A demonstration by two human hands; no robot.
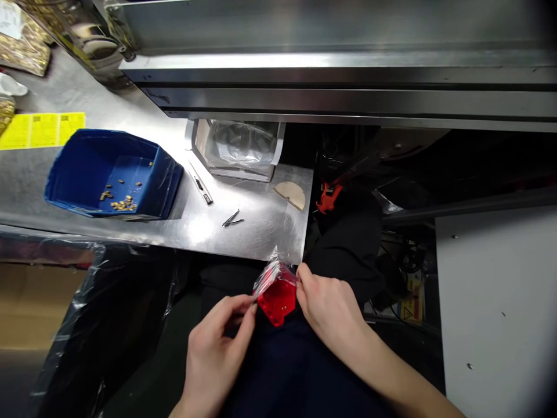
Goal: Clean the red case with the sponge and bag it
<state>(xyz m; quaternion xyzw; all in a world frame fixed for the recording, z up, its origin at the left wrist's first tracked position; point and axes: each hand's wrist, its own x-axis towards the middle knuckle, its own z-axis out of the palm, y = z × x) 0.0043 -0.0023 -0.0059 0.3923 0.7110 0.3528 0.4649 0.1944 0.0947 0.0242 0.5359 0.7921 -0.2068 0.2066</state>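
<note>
Over my lap, my left hand (224, 342) pinches the left edge of a clear plastic bag (272, 271) between thumb and fingertips. My right hand (328, 302) has its fingers closed at the bag's other edge. The thin film lies against the far side of a small red plastic bin (278, 299), whose open side faces me. A few tiny brass-coloured pieces show inside the red bin. Whether the fingers also grip the bin's rim, I cannot tell.
On the steel table (265, 232) stand a blue bin (169, 183) with small brass parts and a grey bin (243, 173) of clear bags. A utility knife (200, 184), dark tweezers-like tool (232, 219) and beige half-disc (290, 194) lie nearby. A metal machine edge (304, 101) overhangs.
</note>
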